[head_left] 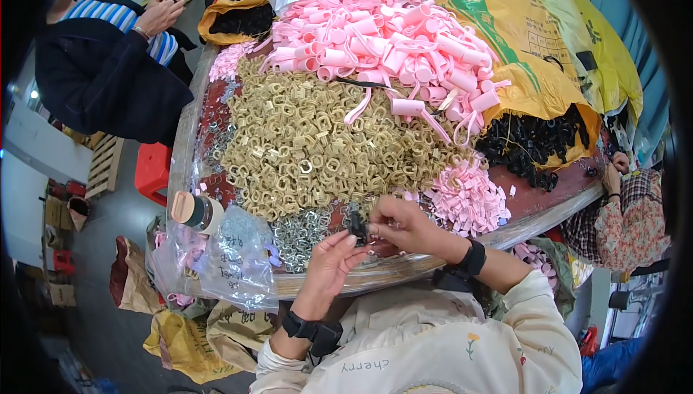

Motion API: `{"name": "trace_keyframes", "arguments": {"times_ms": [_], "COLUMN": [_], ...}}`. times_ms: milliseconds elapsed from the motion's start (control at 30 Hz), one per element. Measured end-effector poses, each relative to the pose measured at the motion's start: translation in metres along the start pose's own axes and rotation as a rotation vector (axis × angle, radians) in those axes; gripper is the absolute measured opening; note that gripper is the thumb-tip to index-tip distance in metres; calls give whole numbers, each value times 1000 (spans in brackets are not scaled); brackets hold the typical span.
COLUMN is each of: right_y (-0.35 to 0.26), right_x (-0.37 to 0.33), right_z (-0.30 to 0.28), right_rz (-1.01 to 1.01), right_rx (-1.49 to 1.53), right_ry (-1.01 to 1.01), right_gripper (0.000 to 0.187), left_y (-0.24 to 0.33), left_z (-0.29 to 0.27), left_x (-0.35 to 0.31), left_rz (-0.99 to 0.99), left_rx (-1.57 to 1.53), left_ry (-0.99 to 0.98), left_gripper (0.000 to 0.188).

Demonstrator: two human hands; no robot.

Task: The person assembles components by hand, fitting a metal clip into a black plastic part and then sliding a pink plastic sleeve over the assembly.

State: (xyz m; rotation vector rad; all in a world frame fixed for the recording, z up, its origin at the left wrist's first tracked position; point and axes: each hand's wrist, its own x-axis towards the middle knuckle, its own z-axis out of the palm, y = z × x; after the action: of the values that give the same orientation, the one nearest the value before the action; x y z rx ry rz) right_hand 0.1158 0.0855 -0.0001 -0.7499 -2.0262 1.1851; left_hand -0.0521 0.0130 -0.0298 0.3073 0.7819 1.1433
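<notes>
Over the near edge of the table, my left hand [330, 258] pinches a small black plastic part [356, 225] upright between thumb and fingertips. My right hand [406, 225] is close on its right side, with fingers curled and thumb and fingertip together at the part; whatever they grip is too small to make out. Behind both hands spreads a big heap of beige plastic buckle-like pieces [317, 141]. Silver metal rings [299, 239] lie left of my hands, and small pink pieces [471, 199] are piled to the right.
Pink tubular parts with straps [390, 40] are heaped at the back. A yellow woven sack [527, 47] spills black parts [534, 141]. A lidded cup [197, 212] and clear plastic bag [234, 257] sit at the left edge. One person [108, 69] stands left, another [628, 206] right.
</notes>
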Motion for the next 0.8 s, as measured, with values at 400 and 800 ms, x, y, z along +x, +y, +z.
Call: {"name": "trace_keyframes", "arguments": {"times_ms": [400,800], "right_y": [52,51], "right_x": [41,20], "right_z": [14,3], "right_rz": [-57,322], "right_rx": [-606,344], "right_ry": [21,5], "right_gripper": [17,17], "left_y": [4,-1], "left_z": [-16,2], "left_x": [6,10], "left_rz": [63,114], "left_rx": [-151,-87], "left_ry": [137,103], "left_gripper": [15,16]}}
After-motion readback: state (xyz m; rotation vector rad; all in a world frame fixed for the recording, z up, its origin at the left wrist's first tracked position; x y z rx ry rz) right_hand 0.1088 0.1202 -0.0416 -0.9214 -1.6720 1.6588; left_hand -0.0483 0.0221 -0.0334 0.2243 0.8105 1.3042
